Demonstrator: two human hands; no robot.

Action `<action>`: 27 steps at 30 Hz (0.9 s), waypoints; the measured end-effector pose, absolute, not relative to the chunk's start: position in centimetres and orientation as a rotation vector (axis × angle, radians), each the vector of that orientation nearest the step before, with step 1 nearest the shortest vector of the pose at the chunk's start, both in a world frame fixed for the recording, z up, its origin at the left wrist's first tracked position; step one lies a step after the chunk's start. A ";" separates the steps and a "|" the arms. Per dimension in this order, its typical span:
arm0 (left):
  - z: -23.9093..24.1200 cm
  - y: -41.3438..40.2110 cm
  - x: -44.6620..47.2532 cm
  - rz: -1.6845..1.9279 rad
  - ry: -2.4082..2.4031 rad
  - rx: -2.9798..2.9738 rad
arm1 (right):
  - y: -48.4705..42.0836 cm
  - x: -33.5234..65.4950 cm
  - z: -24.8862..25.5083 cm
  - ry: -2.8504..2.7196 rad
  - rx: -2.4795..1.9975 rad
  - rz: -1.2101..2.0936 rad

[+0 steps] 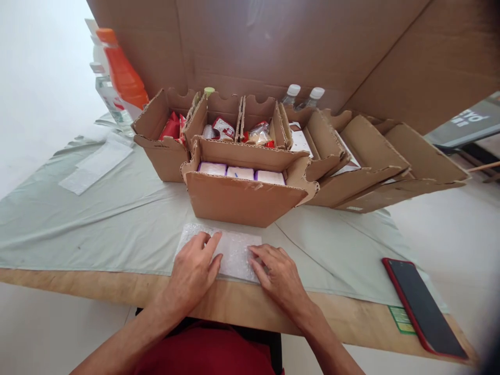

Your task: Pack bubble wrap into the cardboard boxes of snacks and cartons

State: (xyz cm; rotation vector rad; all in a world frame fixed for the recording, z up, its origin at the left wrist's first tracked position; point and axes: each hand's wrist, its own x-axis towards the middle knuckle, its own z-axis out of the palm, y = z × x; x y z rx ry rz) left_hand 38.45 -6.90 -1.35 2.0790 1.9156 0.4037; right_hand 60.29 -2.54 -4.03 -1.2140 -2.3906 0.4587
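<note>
A sheet of bubble wrap point(234, 247) lies flat near the front edge of the table. My left hand point(194, 271) rests on its left part, fingers stretched out and flat. On its right part lies my right hand point(279, 276), fingers also flat and slightly spread. Neither hand grips anything. Just beyond the wrap stands an open cardboard box point(242, 200) holding three white packets point(240, 173) in a row.
More open cardboard boxes point(164, 151) with red and white snack packets stand behind, with folded cardboard trays point(375, 172) to the right. An orange bottle point(125, 78) and clear bottles stand far left. A red-cased phone point(424, 307) lies at right. Pale green sheeting point(97, 219) covers the wooden table.
</note>
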 end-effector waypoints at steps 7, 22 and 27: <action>-3.5 -5.4 38.9 0.333 1.743 2.258 | -3.3 61.1 -3.7 -2.381 -1.227 0.357; -3.2 -7.5 31.4 0.323 2.307 1.826 | -2.2 59.3 -4.1 -1.950 -1.740 0.798; -3.5 -6.7 32.5 0.301 2.266 1.794 | -2.8 60.3 -4.5 -1.720 -1.640 0.997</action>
